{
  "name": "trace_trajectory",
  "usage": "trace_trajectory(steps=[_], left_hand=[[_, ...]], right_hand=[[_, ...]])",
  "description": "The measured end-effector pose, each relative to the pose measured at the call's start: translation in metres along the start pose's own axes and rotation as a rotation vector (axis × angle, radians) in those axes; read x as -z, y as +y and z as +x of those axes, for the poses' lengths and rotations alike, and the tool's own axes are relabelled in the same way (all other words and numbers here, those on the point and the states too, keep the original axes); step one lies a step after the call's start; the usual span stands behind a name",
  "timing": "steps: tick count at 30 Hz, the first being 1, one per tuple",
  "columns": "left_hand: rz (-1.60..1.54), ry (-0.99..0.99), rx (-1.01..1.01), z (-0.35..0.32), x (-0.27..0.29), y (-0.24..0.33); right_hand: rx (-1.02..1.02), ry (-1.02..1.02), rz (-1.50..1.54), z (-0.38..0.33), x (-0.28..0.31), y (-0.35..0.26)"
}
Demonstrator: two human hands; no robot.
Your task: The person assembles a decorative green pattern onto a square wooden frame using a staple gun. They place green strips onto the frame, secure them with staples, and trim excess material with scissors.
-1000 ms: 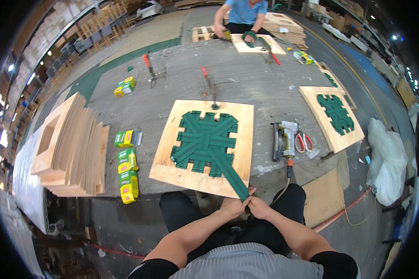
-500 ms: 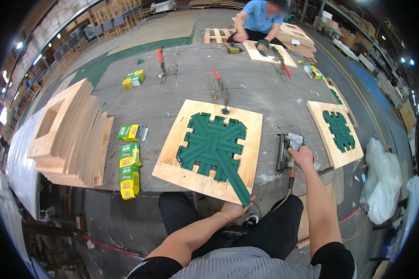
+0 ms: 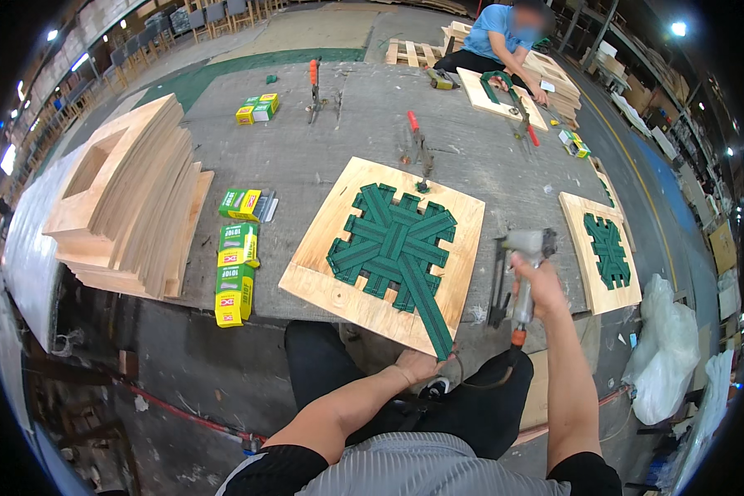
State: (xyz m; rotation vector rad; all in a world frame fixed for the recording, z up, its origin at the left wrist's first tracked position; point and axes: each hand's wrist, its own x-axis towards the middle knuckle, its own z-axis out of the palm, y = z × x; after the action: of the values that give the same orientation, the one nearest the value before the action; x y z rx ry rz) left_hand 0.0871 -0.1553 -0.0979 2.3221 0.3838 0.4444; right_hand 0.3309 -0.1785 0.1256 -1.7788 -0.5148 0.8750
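My right hand (image 3: 539,285) is wrapped around the grip of a pneumatic staple gun (image 3: 531,245), silver and black, with an orange fitting and a hose below. It is to the right of a square plywood panel (image 3: 318,277), apart from it. Green webbing straps (image 3: 393,236) cross over the panel's middle, and one long loose strap (image 3: 428,310) runs down past its near right edge. At that strap's end, by the panel's near edge, is my left hand (image 3: 422,366), closed on the strap; its fingers are partly hidden under the edge.
Stacked wooden frames (image 3: 120,194) stand at the left, beside green and yellow staple boxes (image 3: 238,264). Red-handled clamps (image 3: 414,124) are fixed on the grey table (image 3: 364,99). A finished webbed panel (image 3: 570,219) lies at right, near plastic wrap (image 3: 665,347). Across the table, a co-worker (image 3: 500,37) handles another panel.
My right hand has lifted the staple gun from the table and turned it more upright. My left hand stays at the strap's end. The whole view has shifted slightly.
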Motion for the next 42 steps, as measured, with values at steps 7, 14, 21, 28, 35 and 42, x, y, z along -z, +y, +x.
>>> trace_trajectory(steps=[7,14,21,28,35,42], left_hand=[[-0.051,0.032,0.005,0.001,0.008,0.005],[-0.091,0.027,0.014,0.002,0.009,0.004],[-0.133,0.014,0.026,0.002,0.006,0.002],[-0.199,0.073,-0.024,0.002,0.01,0.002],[-0.178,0.102,-0.095,0.004,0.022,0.007],[-0.161,0.063,-0.039,0.001,0.009,0.001]], right_hand=[[-0.081,-0.406,-0.29,-0.045,-0.065,0.019],[-0.108,-0.443,-0.37,-0.042,-0.078,0.032],[-0.115,-0.419,-0.383,-0.05,-0.086,0.031],[-0.068,-0.38,-0.415,-0.058,-0.098,0.028],[-0.052,-0.411,-0.348,-0.058,-0.098,0.05],[-0.107,-0.434,-0.363,-0.071,-0.109,0.038]])
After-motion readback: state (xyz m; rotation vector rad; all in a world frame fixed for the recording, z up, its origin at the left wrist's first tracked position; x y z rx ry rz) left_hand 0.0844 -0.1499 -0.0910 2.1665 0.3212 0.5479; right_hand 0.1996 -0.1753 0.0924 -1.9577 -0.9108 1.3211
